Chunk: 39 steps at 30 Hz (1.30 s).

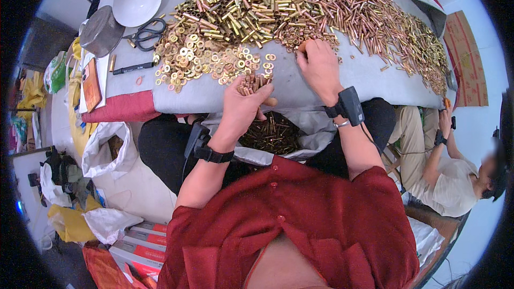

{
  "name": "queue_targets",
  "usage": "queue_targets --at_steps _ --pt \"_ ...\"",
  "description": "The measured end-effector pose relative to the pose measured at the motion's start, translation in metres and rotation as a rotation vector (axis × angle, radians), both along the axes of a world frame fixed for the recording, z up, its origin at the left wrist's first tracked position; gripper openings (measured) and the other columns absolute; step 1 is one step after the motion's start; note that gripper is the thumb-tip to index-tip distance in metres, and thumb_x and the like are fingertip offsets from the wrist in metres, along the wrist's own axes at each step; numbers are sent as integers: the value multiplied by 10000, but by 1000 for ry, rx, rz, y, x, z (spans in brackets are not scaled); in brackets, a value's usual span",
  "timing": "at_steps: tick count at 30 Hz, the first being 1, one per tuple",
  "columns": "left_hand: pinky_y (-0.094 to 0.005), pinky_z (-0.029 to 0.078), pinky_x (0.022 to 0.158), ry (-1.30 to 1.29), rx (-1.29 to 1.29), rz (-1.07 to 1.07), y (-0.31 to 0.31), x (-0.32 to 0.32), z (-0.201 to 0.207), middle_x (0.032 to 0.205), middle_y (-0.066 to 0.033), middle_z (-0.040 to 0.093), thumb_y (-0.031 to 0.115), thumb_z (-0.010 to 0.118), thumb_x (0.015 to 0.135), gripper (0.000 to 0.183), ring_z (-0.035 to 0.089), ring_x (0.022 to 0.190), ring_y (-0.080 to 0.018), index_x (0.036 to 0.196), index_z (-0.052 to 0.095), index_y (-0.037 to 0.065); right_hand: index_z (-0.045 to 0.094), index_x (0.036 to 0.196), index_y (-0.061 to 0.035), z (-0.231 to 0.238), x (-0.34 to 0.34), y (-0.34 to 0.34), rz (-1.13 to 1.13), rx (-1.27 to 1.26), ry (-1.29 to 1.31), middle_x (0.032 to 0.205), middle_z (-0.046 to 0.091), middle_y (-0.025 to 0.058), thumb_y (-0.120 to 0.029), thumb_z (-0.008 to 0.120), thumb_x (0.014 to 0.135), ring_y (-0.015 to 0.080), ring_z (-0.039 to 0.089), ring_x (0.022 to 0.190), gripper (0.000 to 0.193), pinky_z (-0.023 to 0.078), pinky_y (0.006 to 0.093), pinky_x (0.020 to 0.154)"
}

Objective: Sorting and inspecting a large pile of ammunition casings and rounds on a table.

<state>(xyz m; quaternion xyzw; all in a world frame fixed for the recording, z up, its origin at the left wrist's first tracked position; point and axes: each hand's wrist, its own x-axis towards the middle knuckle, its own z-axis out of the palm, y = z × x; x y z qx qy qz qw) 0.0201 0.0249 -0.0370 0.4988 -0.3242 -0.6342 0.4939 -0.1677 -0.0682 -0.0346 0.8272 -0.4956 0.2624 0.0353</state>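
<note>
My left hand [242,106] is closed around a bunch of short copper-coloured tubes [250,84], held upright at the near edge of the grey-covered counter [369,72]. My right hand [321,69] is apart from it, further forward and to the right, fingers bent down at the edge of the small rings [304,33]; it covers some of them, and I cannot tell whether it pinches one.

The loose washers [187,61] spread just beyond my left hand, some nearly against it, between it and the big heap [241,10] of brass tubes that fills the far middle. To the right the heap runs into a long drift of thinner pieces [393,35]. Over on the left lie the scissors [144,36], with a pen [133,68] nearer me, and behind them a metal pot [101,32] touching a white bowl [137,1]. A phone [91,85] rests near the left edge (well clear of both my hands).

Below the counter, between my legs, a sack [316,126] gapes open with dark brass pieces [270,132] inside; my left wrist partly hides it. A white bag [101,163] stands on the floor to my left, and a co-worker [447,184] sits at my right.
</note>
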Motion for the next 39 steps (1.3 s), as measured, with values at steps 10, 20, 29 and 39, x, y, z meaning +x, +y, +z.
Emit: queue_targets --at_steps 10,20,29,39 --pt "-199 420 344 -18 -16 -42 1 -3 2 813 -44 643 103 679 819 223 652 628 -128 988 566 10 589 1127 -42 1 29 59 0 567 -809 883 587 -1 -33 613 860 50 546 815 268 476 221 710" --pt "-185 398 339 -86 -5 -108 1 -1 7 771 -36 643 87 661 822 218 629 582 -85 1012 576 22 617 1097 -60 6 27 63 180 642 -945 867 599 -1 -26 629 830 73 554 781 269 462 220 697" --pt "-187 354 332 -225 -125 -80 2 -3 2 693 -20 634 99 673 808 169 542 475 -56 945 591 45 627 1074 -50 20 26 62 200 669 -812 904 641 62 -16 598 824 141 603 854 254 480 270 760" --pt "-183 369 351 -2 -39 -159 -2 -3 9 705 -12 619 78 684 801 186 604 546 -70 952 586 32 644 1008 -37 24 21 66 218 539 -784 912 646 101 -17 593 827 188 622 821 189 486 298 737"
